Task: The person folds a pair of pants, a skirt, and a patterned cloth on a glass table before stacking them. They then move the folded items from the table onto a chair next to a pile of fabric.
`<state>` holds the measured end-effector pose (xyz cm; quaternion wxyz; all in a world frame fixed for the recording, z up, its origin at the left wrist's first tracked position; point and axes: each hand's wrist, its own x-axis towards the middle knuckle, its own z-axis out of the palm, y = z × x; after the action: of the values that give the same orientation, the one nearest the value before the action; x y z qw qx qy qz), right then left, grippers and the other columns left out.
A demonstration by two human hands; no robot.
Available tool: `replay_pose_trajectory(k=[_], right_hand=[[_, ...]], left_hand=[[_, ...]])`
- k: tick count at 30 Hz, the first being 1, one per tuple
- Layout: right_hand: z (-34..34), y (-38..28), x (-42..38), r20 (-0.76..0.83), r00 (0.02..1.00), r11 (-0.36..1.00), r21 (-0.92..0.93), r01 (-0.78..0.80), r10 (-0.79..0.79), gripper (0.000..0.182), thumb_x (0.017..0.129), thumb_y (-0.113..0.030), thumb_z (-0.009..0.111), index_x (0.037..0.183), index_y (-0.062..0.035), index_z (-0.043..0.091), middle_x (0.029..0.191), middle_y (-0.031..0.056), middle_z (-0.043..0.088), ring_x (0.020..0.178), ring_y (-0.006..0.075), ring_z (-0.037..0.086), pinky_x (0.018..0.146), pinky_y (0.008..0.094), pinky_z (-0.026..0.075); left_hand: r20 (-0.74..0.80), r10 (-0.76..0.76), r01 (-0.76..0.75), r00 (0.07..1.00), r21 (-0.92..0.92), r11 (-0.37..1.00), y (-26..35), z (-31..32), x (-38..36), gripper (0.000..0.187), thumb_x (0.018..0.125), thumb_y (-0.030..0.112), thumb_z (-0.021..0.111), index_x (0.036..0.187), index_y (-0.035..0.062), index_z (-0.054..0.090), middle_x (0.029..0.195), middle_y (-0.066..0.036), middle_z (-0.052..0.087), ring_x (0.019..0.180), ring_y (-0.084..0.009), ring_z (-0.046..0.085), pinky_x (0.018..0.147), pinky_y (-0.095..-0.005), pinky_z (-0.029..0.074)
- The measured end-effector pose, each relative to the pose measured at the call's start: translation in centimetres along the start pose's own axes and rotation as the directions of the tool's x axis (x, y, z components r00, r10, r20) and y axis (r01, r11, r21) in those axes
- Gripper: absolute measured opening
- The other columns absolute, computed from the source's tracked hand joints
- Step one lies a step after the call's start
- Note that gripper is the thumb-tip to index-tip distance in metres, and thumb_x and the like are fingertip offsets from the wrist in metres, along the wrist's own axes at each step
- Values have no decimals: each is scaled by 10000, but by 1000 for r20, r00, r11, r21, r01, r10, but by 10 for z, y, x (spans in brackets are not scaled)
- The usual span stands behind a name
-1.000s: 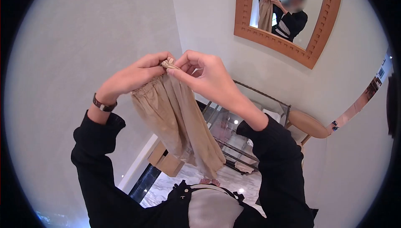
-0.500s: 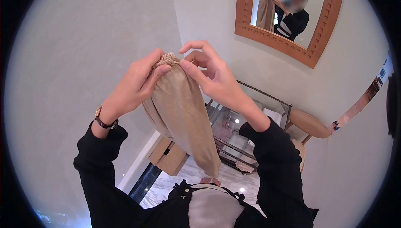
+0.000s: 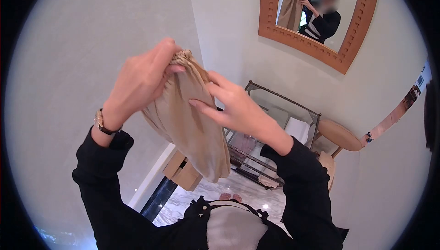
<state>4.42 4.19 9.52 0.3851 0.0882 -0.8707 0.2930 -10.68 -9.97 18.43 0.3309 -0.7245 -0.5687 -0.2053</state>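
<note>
1. Tan garment (image 3: 192, 126) hangs toward 5 o'clock from the left hand (image 3: 144, 78), which pinches its gathered top
2. Long axis runs 11 to 5 o'clock
3. Right hand (image 3: 231, 105), nearer the low end, at the left's 4 o'clock, thumb touching cloth; whether gripping, cannot tell

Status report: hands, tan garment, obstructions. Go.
Left hand gripping gathered top of tan garment. Right hand at its edge, lower. Garment hanging down. Nothing visibly in the way.

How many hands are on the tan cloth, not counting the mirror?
2: the left hand grips the gathered top of the tan cloth, and the right hand holds its side, lower down.
</note>
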Motion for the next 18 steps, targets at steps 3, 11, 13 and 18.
replay_pose_trajectory(k=[3,11,13,18], right_hand=[[25,14,-18,8,1000,994,112,17,-18,263,841,-160,708,989,44,631,1040,142,603,836,293,609,735,339,507],[84,50,-73,105,990,986,148,73,-89,302,853,-189,684,750,81,596,984,181,575,767,330,613,690,384,507],[92,52,-82,152,988,973,230,-32,-3,227,818,-147,729,901,55,669,1046,156,615,842,299,628,729,361,523],[112,62,-106,297,948,968,178,-176,117,246,843,-176,695,850,67,661,996,163,591,864,306,610,730,383,514]], left_hand=[[-100,173,-148,980,220,964,-19,-13,7,258,835,86,668,1059,41,548,1002,-114,634,751,-293,643,594,-346,505],[-348,305,-35,887,607,794,-94,-85,26,259,994,201,494,1197,45,534,1044,-145,663,776,-236,682,635,-331,525],[-370,338,49,865,733,678,-96,-104,32,268,995,208,487,1191,29,523,1001,-148,642,742,-247,672,607,-334,511],[-300,610,77,734,928,364,-125,-147,67,243,1021,160,397,1165,-33,427,750,-150,527,621,-259,606,461,-404,413]])
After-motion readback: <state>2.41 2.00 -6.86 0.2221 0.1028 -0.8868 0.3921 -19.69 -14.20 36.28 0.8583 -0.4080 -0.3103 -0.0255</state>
